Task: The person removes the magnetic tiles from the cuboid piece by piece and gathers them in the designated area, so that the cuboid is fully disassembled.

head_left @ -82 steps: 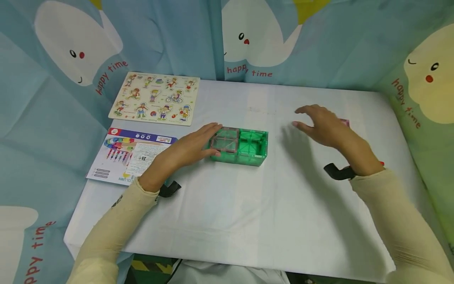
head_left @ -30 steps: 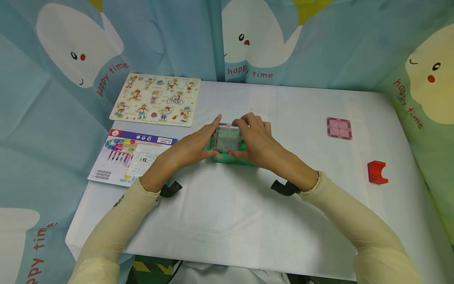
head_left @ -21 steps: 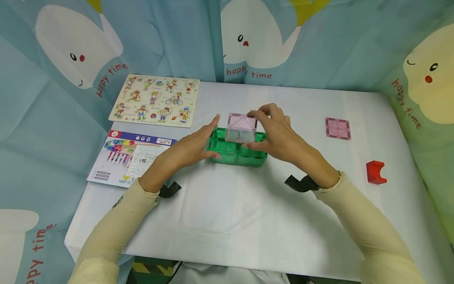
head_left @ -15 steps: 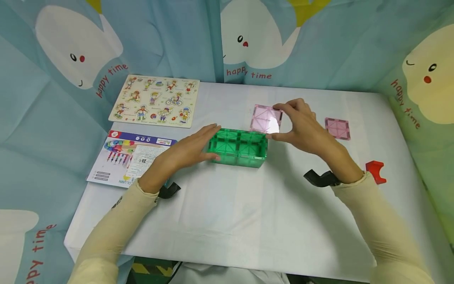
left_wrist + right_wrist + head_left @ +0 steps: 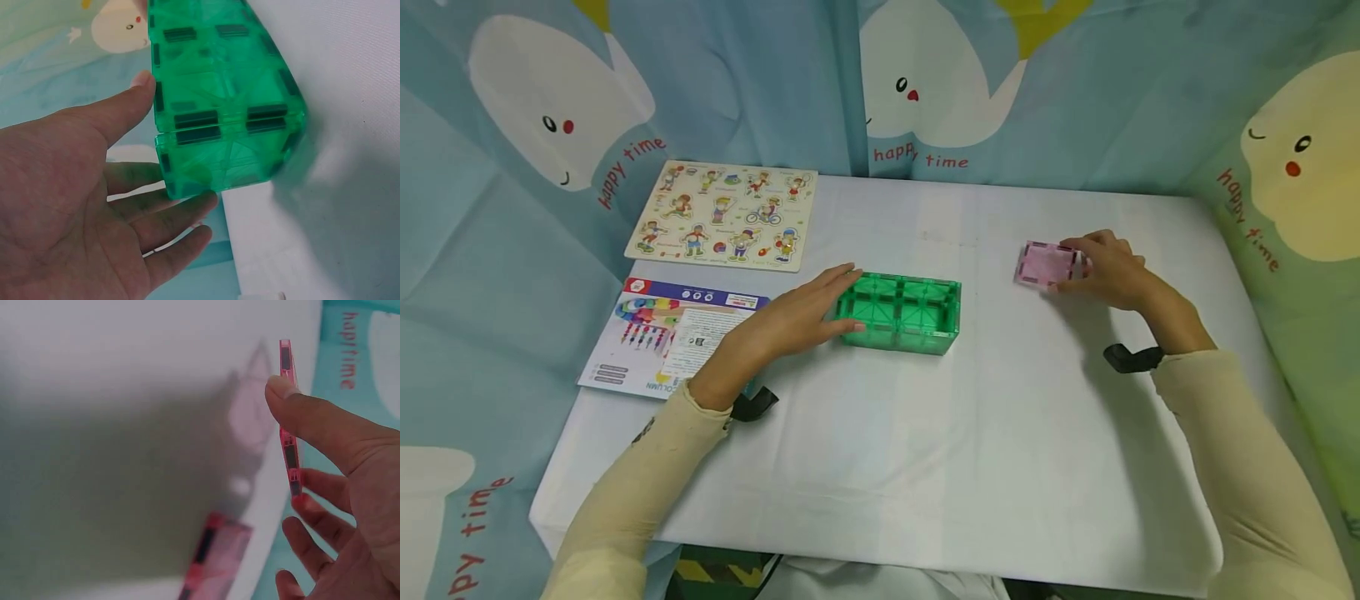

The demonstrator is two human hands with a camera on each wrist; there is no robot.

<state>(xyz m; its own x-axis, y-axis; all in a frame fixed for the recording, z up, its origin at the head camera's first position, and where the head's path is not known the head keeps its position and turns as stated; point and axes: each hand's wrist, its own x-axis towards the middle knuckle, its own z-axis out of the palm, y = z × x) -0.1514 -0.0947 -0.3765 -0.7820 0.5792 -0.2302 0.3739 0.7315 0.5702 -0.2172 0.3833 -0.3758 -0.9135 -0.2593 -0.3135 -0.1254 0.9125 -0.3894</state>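
Note:
A green see-through box [image 5: 917, 342] built of magnetic tiles stands on the table, its top open. My left hand [image 5: 793, 315] lies against its left end, thumb at the near corner and fingers at the far corner, fairly straight. In the left wrist view, the thumb and fingertips touch the box [image 5: 219, 75]. To the right, my right hand [image 5: 1116, 271] pinches a pink square magnetic tile [image 5: 1043, 263] above the table. The right wrist view shows that tile edge-on between thumb and fingers. Below it lies another pink tile [image 5: 219, 559], mostly hidden by the hand in the head view.
At the back left lies a board with printed children figures [image 5: 722, 212]. A printed sheet or package [image 5: 647, 342] is in front of it, partly under my left forearm. A patterned curtain [image 5: 775, 83] surrounds the white-covered table [image 5: 865, 467].
My right hand came from the right, lifted the pink tile off the green box, and carried it rightward. The box top is now uncovered. My left hand has stayed at the box.

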